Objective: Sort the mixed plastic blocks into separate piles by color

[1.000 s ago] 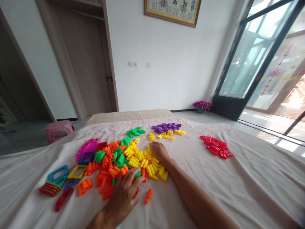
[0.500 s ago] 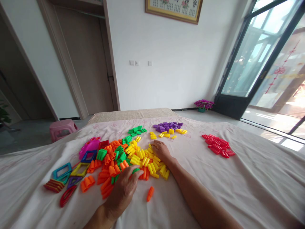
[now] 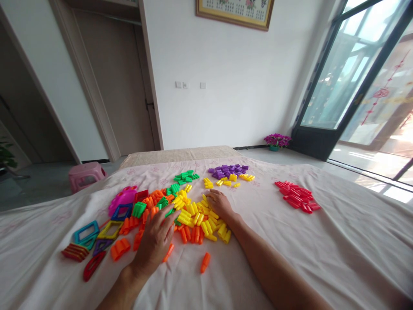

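Note:
My left hand is over the heap of orange plastic building pieces, its fingers stretched forward and apart. Its fingertips come near the green pieces mixed into the heap; some pieces are hidden under the palm. Against the right edge of the yellow pieces rests my right hand, with extended fingers and nothing visible in them. Closer to me, one loose orange piece lies alone on the cloth.
Purple pieces lie at the back, with a few yellow ones before them. A red pile is at the right. Frame-shaped tiles and a magenta scalloped piece are at the left. A pale cloth covers the surface.
My left hand has moved left and forward over the heap, its fingers straightening. The green piece by its fingertips is no longer visible there. My right hand has hardly moved.

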Motion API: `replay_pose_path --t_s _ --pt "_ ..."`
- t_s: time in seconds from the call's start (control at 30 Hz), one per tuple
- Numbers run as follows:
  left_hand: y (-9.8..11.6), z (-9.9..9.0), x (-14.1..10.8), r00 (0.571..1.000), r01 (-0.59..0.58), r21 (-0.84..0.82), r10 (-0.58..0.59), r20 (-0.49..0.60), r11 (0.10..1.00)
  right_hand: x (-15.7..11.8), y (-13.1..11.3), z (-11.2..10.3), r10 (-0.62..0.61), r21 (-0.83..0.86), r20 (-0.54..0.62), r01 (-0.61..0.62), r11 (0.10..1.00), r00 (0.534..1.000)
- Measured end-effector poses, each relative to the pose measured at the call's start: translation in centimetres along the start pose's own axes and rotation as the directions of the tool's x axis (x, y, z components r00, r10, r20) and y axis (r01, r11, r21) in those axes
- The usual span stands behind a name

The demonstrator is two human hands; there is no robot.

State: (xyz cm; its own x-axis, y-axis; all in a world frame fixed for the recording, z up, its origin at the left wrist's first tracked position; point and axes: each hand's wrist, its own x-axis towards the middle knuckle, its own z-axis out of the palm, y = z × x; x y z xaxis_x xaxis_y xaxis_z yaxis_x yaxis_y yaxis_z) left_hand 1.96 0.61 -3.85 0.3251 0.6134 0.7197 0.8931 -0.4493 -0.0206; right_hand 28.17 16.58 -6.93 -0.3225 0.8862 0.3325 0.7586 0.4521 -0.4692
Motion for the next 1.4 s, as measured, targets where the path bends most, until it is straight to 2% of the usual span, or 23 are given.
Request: replay_pose_path --t_s 0.17,0.27,0.33,0.43,0.47,0.53,0.67,0.77,0.87,1.0,1.13,1.3,1.4 --pt "-1.3 -0.4 0.2 0.988 0.155 0.155 -0.150 -0.043 0.976 0.0 -0.1 -0.1 0.033 0.008 -0.019 -0.033 0.999 0.999" --pt "-0.9 -0.8 0.0 0.970 0.238 0.185 -0.223 -0.099 0.954 -0.1 -0.1 -0.3 0.050 0.014 -0.010 -0.050 0.999 0.999" --pt "0.2 -1.1 -0.3 0.979 0.199 0.167 -0.187 -0.084 0.966 -0.1 -0.1 -0.4 0.065 0.015 -0.011 -0.065 0.998 0.998" --pt "3.0 -1.1 -0.8 0.999 0.011 0.112 -0.014 0.033 0.994 -0.3 -0.3 -0.7 0.066 0.003 -0.007 -0.066 0.998 0.998" --pt "4.1 -1.0 -0.9 0.996 -0.056 0.091 0.050 0.068 0.994 -0.4 -0.4 -0.7 0.066 -0.003 -0.003 -0.066 0.998 0.998" --pt "5.9 -0.7 -0.8 0.986 -0.118 0.056 0.110 0.123 0.991 -0.4 -0.6 -0.7 0.074 -0.006 0.007 -0.074 0.997 0.997" --pt "7.6 0.3 -0.1 0.987 -0.073 0.054 0.065 0.150 0.996 -0.5 -1.6 0.0 -0.013 0.038 0.034 0.011 0.999 0.999" --pt "7.2 1.4 0.3 0.988 -0.033 0.044 0.026 0.150 0.998 -0.7 -2.7 0.4 -0.118 0.122 0.045 0.112 0.986 0.992" --pt "6.7 2.5 0.6 0.989 0.022 0.052 -0.029 0.147 0.998 -1.1 -4.1 0.3 -0.155 0.248 0.054 0.137 0.959 0.987" --pt "6.5 3.7 1.3 0.986 0.057 0.093 -0.070 0.149 0.994 -1.6 -6.0 0.1 -0.126 0.517 0.067 0.074 0.853 0.990" --pt "5.8 4.6 2.6 0.987 0.074 0.116 -0.090 0.137 0.990 -1.5 -7.8 0.6 0.007 0.739 0.042 -0.036 0.673 0.999" --pt "3.6 6.1 3.8 0.982 0.173 -0.005 -0.172 0.079 0.985 -0.3 -9.8 1.8 0.196 0.879 0.055 -0.141 0.456 0.979" --pt "1.9 6.3 4.5 0.977 0.214 -0.100 -0.214 0.005 0.972 0.8 -11.5 2.0 0.266 0.936 0.069 -0.155 0.315 0.962"
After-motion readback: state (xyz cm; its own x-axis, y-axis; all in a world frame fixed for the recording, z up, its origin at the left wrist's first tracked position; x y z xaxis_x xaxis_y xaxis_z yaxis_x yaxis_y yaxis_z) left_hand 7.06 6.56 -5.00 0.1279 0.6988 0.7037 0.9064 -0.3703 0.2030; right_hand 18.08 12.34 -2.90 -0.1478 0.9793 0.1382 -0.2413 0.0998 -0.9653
